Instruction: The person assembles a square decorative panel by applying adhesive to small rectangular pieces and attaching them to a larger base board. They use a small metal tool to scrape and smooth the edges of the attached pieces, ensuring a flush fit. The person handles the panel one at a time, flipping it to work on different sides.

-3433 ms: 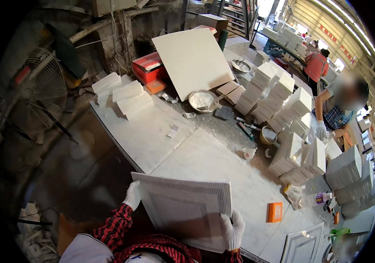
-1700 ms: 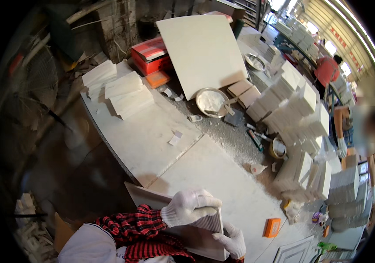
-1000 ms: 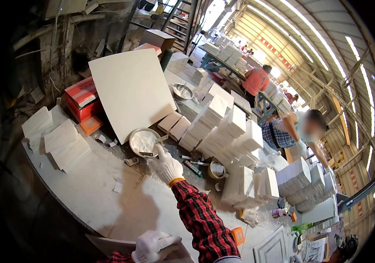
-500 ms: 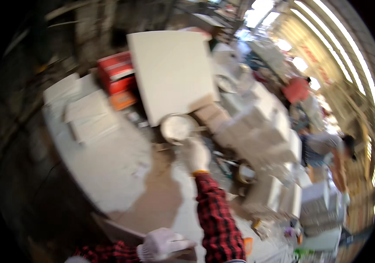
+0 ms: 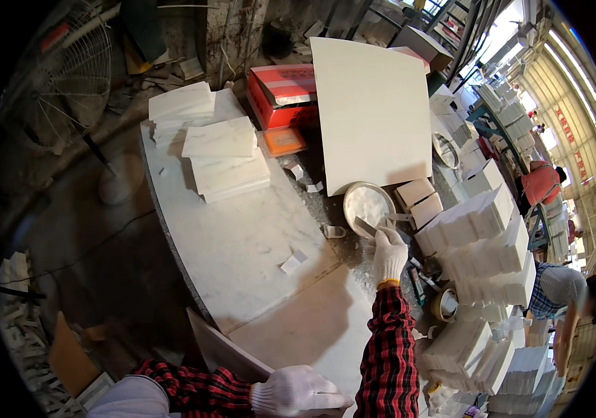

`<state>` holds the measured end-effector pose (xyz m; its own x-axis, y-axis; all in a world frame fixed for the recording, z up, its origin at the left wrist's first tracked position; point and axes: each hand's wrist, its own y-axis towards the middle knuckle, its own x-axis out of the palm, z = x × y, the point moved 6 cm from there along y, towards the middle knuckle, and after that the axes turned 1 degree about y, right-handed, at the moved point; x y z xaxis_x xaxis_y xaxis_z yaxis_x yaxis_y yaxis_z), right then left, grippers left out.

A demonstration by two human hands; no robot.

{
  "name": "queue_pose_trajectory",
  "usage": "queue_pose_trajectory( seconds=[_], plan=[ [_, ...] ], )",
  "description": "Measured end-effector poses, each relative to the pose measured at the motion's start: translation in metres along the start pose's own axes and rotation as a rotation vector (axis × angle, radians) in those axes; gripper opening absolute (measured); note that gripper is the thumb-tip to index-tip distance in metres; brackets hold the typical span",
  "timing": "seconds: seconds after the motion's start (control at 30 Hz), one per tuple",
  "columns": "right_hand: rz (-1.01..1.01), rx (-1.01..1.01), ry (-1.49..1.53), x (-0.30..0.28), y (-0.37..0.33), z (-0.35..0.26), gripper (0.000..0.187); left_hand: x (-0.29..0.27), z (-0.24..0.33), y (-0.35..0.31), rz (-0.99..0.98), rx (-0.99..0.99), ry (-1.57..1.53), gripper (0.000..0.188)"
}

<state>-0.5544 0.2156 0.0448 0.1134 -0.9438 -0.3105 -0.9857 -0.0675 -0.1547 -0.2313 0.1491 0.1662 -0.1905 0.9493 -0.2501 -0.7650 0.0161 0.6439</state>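
Note:
My right hand (image 5: pixel 390 252), in a white knit glove, is closed around a putty knife (image 5: pixel 365 227). Its flat blade reaches over the near rim of a round metal dish (image 5: pixel 346 204) holding white paste (image 5: pixel 366 202). My left hand (image 5: pixel 299 390), gloved too, is at the bottom of the view, closed at the edge of a thin stone slab (image 5: pixel 223 348). The slab tilts beside the near edge of the marble-topped table (image 5: pixel 235 258); the fingertips are partly hidden. A short flat strip juts from the dish's right side, beside two small tan blocks (image 5: pixel 420 202).
Stacked white tiles (image 5: pixel 232 167) lie on the table's far left. Behind are a red box (image 5: pixel 280 94), an orange box (image 5: pixel 284 141) and a large upright white panel (image 5: pixel 374 111). Tile stacks (image 5: pixel 479 244) line the right. Two people work beyond; a fan (image 5: pixel 61 83) stands left.
The view has swung, moving the scene rightward and sharpening. My right hand remains by the dish, and the putty knife's blade now shows clearly. My left hand stays low by the slab.

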Motion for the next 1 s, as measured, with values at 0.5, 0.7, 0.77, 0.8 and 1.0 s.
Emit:
queue_pose_trajectory(
  seconds=[0.5, 0.7, 0.77, 0.8, 1.0],
  plan=[
    [0.072, 0.206, 0.688, -0.095, -0.113, -0.017, 0.019, 0.022, -0.022, -0.008, -0.092, -0.104, -0.091, 0.03],
    [0.254, 0.146, 0.553, -0.165, -0.241, -0.024, 0.03, 0.031, -0.026, -0.01, -0.177, -0.232, -0.086, 0.028],
    [0.355, 0.182, 0.499, -0.178, -0.287, -0.02, 0.029, 0.035, -0.025, -0.01, -0.224, -0.248, -0.093, 0.027],
    [0.425, 0.215, 0.476, -0.181, -0.309, -0.018, 0.028, 0.036, -0.024, -0.009, -0.239, -0.265, -0.104, 0.027],
    [0.603, 0.286, 0.495, -0.173, -0.398, -0.002, 0.023, 0.04, -0.028, -0.013, -0.326, -0.36, -0.183, 0.029]
  ],
)
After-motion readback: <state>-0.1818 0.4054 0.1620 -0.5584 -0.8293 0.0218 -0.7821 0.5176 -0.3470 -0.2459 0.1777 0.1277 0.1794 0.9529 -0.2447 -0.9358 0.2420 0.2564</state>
